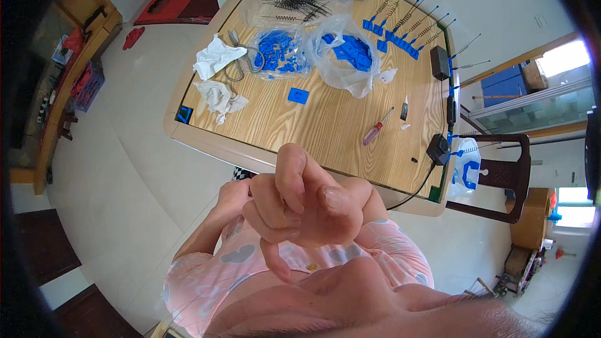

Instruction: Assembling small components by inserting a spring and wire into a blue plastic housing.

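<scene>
My right hand [307, 203] is raised close to the camera, over my pink patterned top [238, 256]. Its fingers are curled in, one points down, and nothing shows inside it. Just behind it on the left is my left hand [233, 197], mostly hidden by the right one; the two seem to touch. Both hands are well in front of the wooden table [338, 119] and away from everything on it.
On the table lie clear bags of blue plastic parts [341, 50], a blue square piece [298, 95], a red-handled screwdriver [375, 131], white cloths [216, 56], a row of wire springs on blue bases [407, 25] and black adapters [439, 61]. A dark chair [507, 178] stands at the right.
</scene>
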Demonstrator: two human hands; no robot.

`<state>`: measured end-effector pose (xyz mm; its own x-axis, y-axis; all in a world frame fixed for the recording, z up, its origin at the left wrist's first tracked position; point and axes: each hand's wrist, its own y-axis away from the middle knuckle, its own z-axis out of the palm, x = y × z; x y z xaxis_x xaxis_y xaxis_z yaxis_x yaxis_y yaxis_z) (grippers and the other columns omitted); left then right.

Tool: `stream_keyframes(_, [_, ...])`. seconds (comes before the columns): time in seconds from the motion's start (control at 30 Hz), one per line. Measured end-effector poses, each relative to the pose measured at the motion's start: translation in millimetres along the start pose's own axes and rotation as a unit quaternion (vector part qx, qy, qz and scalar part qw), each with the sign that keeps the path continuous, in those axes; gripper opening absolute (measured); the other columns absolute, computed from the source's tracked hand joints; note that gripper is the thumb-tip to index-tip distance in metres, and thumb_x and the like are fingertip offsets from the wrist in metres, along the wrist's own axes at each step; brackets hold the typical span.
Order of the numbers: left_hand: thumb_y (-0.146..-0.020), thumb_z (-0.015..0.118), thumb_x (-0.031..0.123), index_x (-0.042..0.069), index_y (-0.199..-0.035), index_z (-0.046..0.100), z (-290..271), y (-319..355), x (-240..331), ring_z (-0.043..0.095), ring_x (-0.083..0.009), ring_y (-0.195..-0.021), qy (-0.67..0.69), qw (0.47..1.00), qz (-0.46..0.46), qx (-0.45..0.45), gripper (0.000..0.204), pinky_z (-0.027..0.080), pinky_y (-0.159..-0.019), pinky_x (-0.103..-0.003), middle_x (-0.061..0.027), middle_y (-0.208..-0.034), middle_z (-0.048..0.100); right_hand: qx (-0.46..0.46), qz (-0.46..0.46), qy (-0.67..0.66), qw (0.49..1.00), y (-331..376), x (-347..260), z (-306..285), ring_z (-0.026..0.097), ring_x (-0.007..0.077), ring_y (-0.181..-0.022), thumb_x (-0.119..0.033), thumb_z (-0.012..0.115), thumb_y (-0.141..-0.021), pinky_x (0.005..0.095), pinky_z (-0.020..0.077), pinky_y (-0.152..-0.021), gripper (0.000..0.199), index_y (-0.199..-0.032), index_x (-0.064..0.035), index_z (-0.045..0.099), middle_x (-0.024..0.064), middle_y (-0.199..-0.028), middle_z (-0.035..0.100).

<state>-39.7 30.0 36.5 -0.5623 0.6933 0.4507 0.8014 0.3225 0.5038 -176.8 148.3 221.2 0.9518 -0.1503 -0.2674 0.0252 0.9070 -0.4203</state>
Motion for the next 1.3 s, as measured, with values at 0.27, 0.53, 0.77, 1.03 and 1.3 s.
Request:
stream_keyframes(0.27, [-0.073,0.069,0.047,0.005,-0.092,0.064,13.4,-12.2,-11.9,0.065,-0.0338,-0.081,-0.018,0.999,-0.034,-0.001,0.047,0.051,-0.073,-0.044,-0.0167,-0.083,0.068,0.288,-0.183,0.232,0.911,-4.1,-26.4,-96.9,0.037,0.0126,-0.061,-0.034,0.041,-0.098,0.0275,0.0362,-0.047,0.022,-0.089,-0.0134,0.04,-0.0005,-0.072,0.035])
stream_keyframes(0.53, [-0.071,0.07,0.047,0.004,-0.093,0.065,11.1,-15.7,-16.1,0.065,-0.0344,-0.079,0.006,1.0,-0.011,0.007,0.049,0.051,-0.072,-0.044,-0.0175,-0.083,0.067,0.496,-0.261,0.384,0.733,43.5,-78.0,-244.4,0.034,0.009,-0.056,-0.021,0.047,-0.096,0.0264,0.0348,-0.05,0.011,-0.088,-0.0141,0.042,-0.002,-0.07,0.033])
stream_keyframes(0.77, [-0.069,0.07,0.049,0.006,-0.094,0.066,20.1,-17.8,-24.0,0.065,-0.0348,-0.077,0.009,0.999,-0.024,-0.024,0.05,0.052,-0.07,-0.044,-0.0177,-0.083,0.067,0.531,-0.254,0.338,0.734,51.6,-82.7,-257.6,0.033,0.0086,-0.054,-0.021,0.047,-0.096,0.0263,0.0355,-0.049,0.011,-0.088,-0.0138,0.042,-0.0025,-0.068,0.032])
stream_keyframes(1.03, [-0.069,0.069,0.051,0.006,-0.095,0.065,18.6,-21.8,-25.3,0.065,-0.0345,-0.078,0.014,0.999,-0.026,-0.039,0.052,0.052,-0.069,-0.044,-0.0175,-0.083,0.067,0.539,-0.232,0.343,0.733,54.0,-84.5,-258.0,0.033,0.0086,-0.053,-0.02,0.047,-0.096,0.0264,0.0358,-0.05,0.01,-0.089,-0.0137,0.043,-0.0026,-0.067,0.033])
stream_keyframes(1.3, [-0.07,0.069,0.05,0.003,-0.094,0.065,16.3,-23.9,-24.4,0.065,-0.0353,-0.078,-0.005,0.998,-0.03,-0.05,0.053,0.051,-0.07,-0.045,-0.019,-0.083,0.067,0.539,-0.23,0.331,0.74,52.8,-84.9,-255.9,0.033,0.0084,-0.053,-0.019,0.048,-0.095,0.0262,0.036,-0.05,0.009,-0.088,-0.0144,0.043,-0.0031,-0.066,0.033])
